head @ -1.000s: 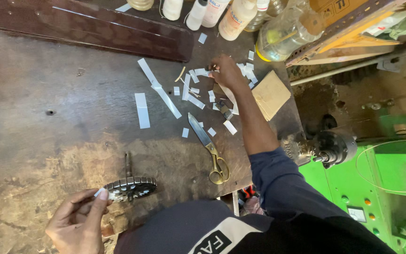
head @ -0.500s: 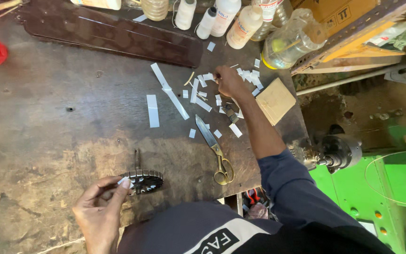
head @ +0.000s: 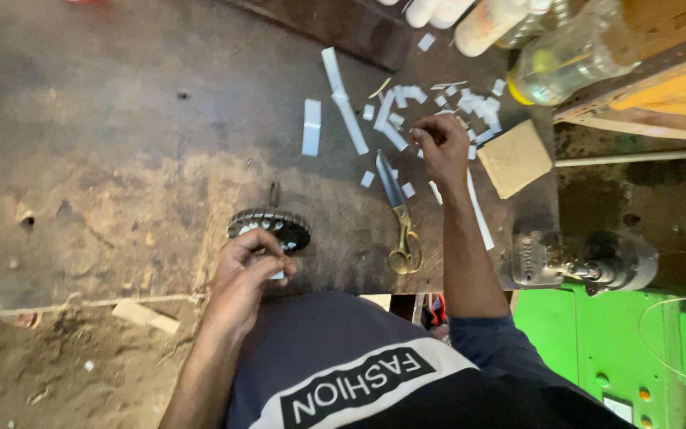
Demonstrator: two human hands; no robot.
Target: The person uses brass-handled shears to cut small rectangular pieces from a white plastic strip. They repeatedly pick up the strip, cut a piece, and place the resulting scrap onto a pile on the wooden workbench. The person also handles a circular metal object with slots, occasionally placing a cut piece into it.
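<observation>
Seemingly mid-assembly, the left hand (head: 244, 274) gripped a toothed wheel (head: 270, 227) on the worktop (head: 121, 159). At one o'clock, the right hand (head: 442, 147) pinched a white paper slip (head: 436, 125); the next move likely called for carrying it over.

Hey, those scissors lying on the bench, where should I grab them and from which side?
Take the scissors by the brass finger loops, coming from the near bench edge. They lie flat, loops toward the person and blades pointing away toward the white paper scraps, so the handles are nearest.

My left hand (head: 244, 270) has closed further over the round toothed metal part (head: 270, 229) at the near edge of the workbench (head: 121, 159), fingers now curled across its rim. My right hand (head: 442, 147) has drawn back slightly from the scattered white paper strips (head: 395, 119) toward the scissors (head: 398, 214), fingers now bunched.
</observation>
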